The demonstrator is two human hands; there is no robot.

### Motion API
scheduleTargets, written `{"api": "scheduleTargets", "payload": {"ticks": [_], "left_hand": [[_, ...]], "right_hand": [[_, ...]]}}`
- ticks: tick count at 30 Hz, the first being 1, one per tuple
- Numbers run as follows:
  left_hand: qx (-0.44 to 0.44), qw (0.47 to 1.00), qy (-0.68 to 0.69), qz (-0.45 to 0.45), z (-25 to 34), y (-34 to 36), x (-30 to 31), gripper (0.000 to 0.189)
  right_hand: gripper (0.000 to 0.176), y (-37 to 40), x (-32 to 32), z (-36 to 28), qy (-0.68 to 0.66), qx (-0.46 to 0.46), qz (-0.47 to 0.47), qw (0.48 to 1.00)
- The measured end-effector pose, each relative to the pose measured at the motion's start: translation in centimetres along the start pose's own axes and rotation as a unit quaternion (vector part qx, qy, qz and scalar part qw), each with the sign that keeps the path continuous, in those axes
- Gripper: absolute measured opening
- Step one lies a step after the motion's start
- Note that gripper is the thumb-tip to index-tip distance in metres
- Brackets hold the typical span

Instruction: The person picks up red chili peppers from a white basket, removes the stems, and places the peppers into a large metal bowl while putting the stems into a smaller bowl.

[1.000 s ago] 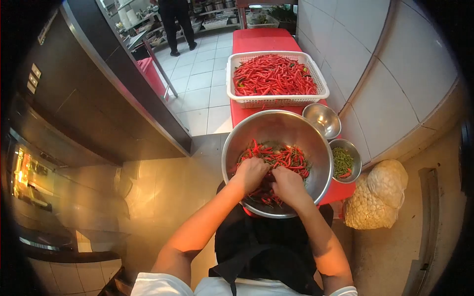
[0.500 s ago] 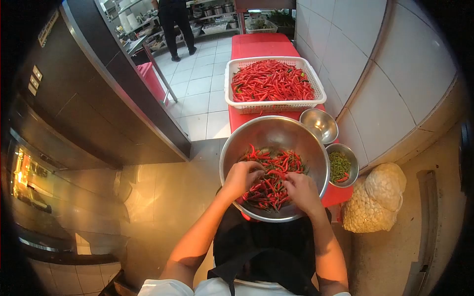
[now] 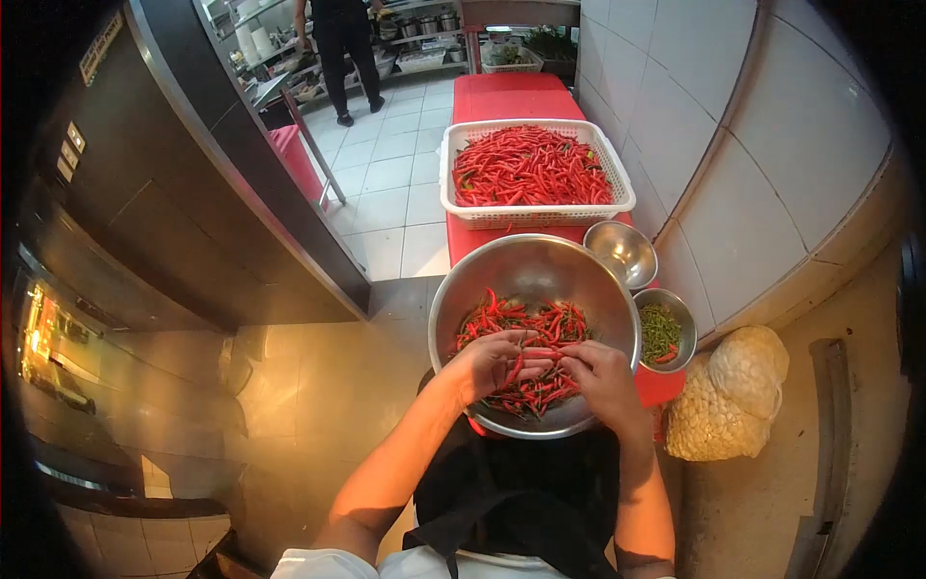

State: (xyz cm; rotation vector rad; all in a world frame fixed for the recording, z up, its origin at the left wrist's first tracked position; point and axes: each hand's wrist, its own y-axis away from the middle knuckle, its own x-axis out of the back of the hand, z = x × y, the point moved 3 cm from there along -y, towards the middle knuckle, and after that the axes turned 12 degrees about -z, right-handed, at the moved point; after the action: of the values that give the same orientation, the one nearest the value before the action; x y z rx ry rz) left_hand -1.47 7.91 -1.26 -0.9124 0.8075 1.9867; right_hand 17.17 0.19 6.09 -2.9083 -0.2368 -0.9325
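In a large steel bowl [image 3: 588, 262] on my lap side lies a heap of red chili peppers [image 3: 555, 323] with green stems. My left hand [image 3: 490, 367] is over the heap, palm turned upward, with red chilies lying against its fingers. Opposite it, my right hand [image 3: 603, 374] pinches one end of a red chili pepper [image 3: 543, 354] that reaches across to the left fingers. At the bowl's right stands a small steel bowl [image 3: 690, 333] of green stems with a bit of red among them.
A white basket [image 3: 625, 193] heaped with red chilies sits on a red bench [image 3: 511, 95]. Another small steel bowl [image 3: 622, 253] stands by the tiled wall [image 3: 675, 116]. A tied bag of pale pieces [image 3: 728, 405] rests at right. A person [image 3: 347, 58] stands farther back.
My left hand has rolled palm-up and its fingers have extended. The right hand has drawn slightly right and down, and a chili now spans both hands. The view has shifted slightly.
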Motion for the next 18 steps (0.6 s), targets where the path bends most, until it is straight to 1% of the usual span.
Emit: {"api": "scheduleTargets", "payload": {"ticks": [2, 5, 8, 11, 14, 17, 18], "left_hand": [[0.005, 0.999, -0.032, 0.016, -0.1, -0.2, -0.5, 0.046], [0.033, 0.996, -0.081, 0.003, -0.2, -0.2, -1.2, 0.047], [0.029, 0.993, -0.117, 0.011, -1.4, -0.5, -1.4, 0.046], [0.043, 0.98, -0.193, 0.028, -2.0, -0.6, -1.5, 0.044], [0.024, 0.976, -0.213, 0.033, -2.1, -0.4, -2.1, 0.039], [0.03, 0.934, -0.356, 0.004, -1.6, -0.2, -3.3, 0.032], [-0.011, 0.926, -0.377, 0.013, -1.8, -0.5, -3.1, 0.032]], "right_hand": [[0.019, 0.2, 0.4, 0.3, 0.022, 0.011, -0.021, 0.999], [0.019, 0.6, 1.1, 0.2, 0.009, 0.002, -0.086, 0.996], [0.019, 0.6, 1.3, 0.6, 0.01, 0.002, -0.118, 0.993], [0.018, 0.5, 1.0, 0.6, -0.008, -0.003, -0.116, 0.993], [0.018, 0.4, 0.4, 1.0, -0.095, -0.009, -0.135, 0.986], [0.017, 0.4, -0.2, 0.9, -0.023, 0.005, -0.089, 0.996], [0.018, 0.5, -0.3, 0.6, -0.019, 0.017, -0.068, 0.997]]}}
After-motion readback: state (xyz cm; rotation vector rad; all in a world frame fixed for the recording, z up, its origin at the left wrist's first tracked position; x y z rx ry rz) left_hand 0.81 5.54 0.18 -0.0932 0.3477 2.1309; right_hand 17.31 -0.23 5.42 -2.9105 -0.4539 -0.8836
